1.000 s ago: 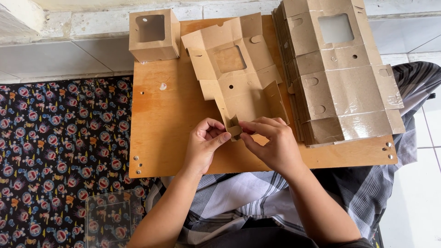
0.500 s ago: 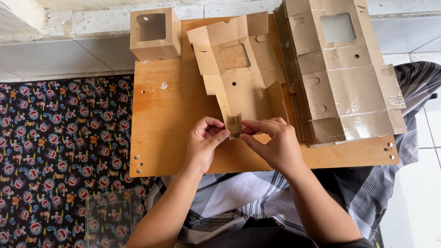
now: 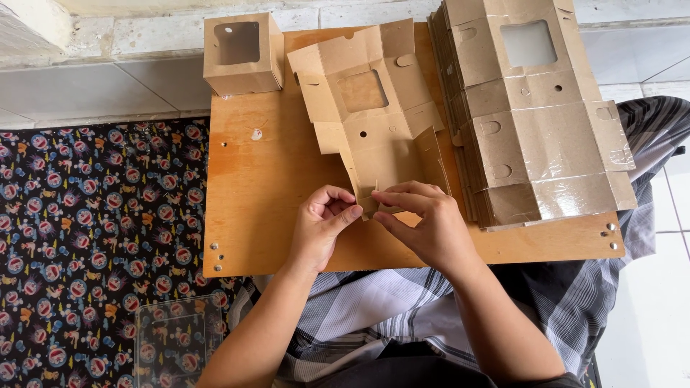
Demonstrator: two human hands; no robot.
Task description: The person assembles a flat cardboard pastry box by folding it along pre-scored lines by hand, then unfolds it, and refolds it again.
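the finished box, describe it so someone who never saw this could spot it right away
Start at the wooden board lying across the person's lap and look to its far left corner. There stands the finished box, a small brown cardboard cube with a square window. Unlike the half-folded blank beside it and the flat stack on the right, it is fully folded up.

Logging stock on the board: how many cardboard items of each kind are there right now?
Folded box: 1
Flat blank being folded, held by left hand and right hand: 1
Stack of flat blanks: 1 stack; sheets in it cannot be counted
Total: 3
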